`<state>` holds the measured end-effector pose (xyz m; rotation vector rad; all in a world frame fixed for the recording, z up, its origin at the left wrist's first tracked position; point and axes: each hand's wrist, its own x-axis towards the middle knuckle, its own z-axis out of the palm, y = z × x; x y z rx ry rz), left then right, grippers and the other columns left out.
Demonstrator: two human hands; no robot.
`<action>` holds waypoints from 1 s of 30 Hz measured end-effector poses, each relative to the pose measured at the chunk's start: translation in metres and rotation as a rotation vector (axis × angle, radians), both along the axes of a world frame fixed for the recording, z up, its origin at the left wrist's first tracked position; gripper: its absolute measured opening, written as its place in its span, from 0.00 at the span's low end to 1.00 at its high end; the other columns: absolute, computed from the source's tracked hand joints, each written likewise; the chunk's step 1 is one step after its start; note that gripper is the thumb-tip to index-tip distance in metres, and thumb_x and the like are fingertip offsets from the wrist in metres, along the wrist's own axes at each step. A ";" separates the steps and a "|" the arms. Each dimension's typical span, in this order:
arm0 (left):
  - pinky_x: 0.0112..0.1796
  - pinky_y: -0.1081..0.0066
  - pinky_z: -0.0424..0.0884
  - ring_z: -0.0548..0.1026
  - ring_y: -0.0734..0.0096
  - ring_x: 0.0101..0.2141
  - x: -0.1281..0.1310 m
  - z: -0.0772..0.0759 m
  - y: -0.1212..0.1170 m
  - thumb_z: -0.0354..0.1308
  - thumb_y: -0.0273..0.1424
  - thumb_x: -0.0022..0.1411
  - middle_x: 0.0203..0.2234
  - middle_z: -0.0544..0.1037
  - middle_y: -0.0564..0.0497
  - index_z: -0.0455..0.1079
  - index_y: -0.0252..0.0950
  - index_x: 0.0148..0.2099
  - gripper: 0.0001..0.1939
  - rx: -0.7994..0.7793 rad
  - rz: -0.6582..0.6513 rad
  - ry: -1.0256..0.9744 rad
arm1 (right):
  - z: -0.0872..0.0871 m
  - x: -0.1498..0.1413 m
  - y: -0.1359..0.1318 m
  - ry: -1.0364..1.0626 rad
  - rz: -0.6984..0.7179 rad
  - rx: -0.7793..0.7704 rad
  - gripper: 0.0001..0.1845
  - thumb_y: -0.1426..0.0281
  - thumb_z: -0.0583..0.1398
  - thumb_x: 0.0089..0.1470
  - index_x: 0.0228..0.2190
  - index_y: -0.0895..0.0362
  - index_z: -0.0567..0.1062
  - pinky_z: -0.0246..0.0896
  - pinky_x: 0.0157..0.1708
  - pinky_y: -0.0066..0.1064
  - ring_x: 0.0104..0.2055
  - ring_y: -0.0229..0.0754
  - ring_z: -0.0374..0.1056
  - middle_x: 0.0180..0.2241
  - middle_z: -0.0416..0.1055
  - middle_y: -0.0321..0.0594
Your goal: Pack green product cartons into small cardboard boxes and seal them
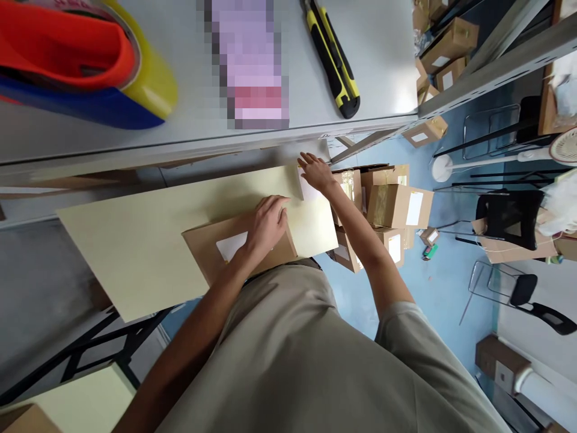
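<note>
A closed brown cardboard box [234, 231] with a white label [232, 245] lies on the pale yellow tabletop [135, 240], close to my body. My left hand [269, 225] rests over the box's right part, fingers loosely bent and apart, gripping nothing I can see. Farther right, my right hand [317, 173] reaches over a small white stack, perhaps labels or paper [310, 191], at the table's far edge. Its fingers are stretched out and slightly spread. The hand partly covers the stack, so whether it touches it is unclear.
Above the table, a grey shelf [189, 120] holds a tape dispenser [90, 66], a yellow-black utility knife [333, 60] and a pixelated item [252, 60]. Stacked cardboard boxes [383, 204] stand on the blue floor at right. Beyond are chairs [509, 216] and a fan [563, 146].
</note>
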<state>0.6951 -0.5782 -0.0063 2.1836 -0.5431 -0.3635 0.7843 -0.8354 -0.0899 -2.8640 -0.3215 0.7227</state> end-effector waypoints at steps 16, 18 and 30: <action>0.74 0.47 0.65 0.68 0.41 0.75 0.051 -0.049 -0.053 0.57 0.19 0.69 0.76 0.67 0.26 0.69 0.26 0.73 0.31 0.189 -0.256 0.068 | 0.063 -0.098 -0.025 -0.082 0.152 -0.039 0.20 0.78 0.53 0.76 0.50 0.60 0.86 0.63 0.57 0.50 0.57 0.60 0.69 0.54 0.81 0.55; 0.74 0.48 0.64 0.67 0.40 0.76 0.057 -0.056 -0.068 0.58 0.17 0.67 0.73 0.70 0.23 0.72 0.22 0.70 0.30 0.288 -0.414 0.072 | 0.073 -0.124 -0.027 -0.048 0.202 -0.069 0.20 0.80 0.53 0.76 0.46 0.59 0.86 0.62 0.55 0.47 0.54 0.58 0.69 0.50 0.81 0.55; 0.67 0.52 0.72 0.73 0.42 0.71 0.028 -0.034 -0.093 0.50 0.12 0.70 0.67 0.74 0.17 0.71 0.17 0.71 0.30 0.623 -0.574 0.125 | 0.078 -0.178 -0.001 0.159 0.192 -0.115 0.18 0.84 0.60 0.67 0.39 0.58 0.88 0.71 0.54 0.44 0.57 0.57 0.77 0.49 0.85 0.57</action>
